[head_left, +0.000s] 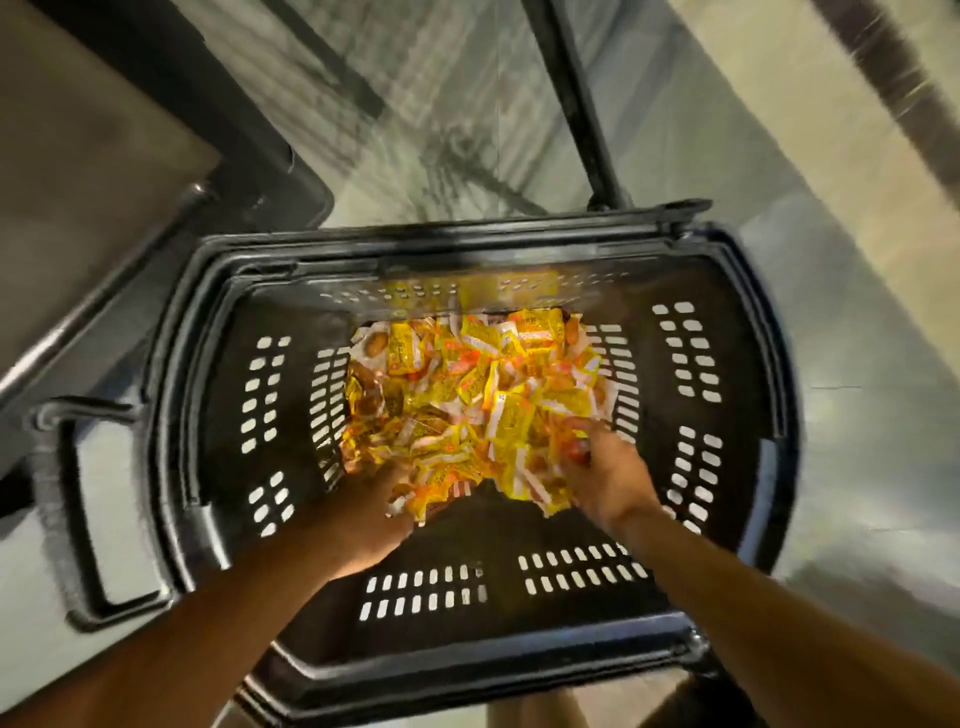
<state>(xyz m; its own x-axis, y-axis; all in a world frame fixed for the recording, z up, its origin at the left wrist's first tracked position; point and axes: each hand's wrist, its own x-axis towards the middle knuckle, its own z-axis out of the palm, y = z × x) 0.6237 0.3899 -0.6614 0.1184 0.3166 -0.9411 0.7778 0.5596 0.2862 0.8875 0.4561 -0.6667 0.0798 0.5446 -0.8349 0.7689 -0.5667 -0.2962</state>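
Observation:
A black plastic shopping basket (727, 374) with slotted walls stands on the floor below me. Its bottom is heaped with several small yellow and orange snack packets (483, 384). Both my arms reach down into it. My left hand (363, 514) is palm up under the near edge of the heap, with a bunch of packets lying in its curled fingers. My right hand (605, 473) is on the right side of the heap, fingers curled into the packets and holding some. The fingertips of both hands are hidden among the wrappers.
A black handle loop (67, 499) hangs off the basket's left side and a black pull bar (576, 98) rises from its far rim. A dark shelf or counter base (104, 156) stands at the upper left. Pale tiled floor (857, 338) lies around the basket.

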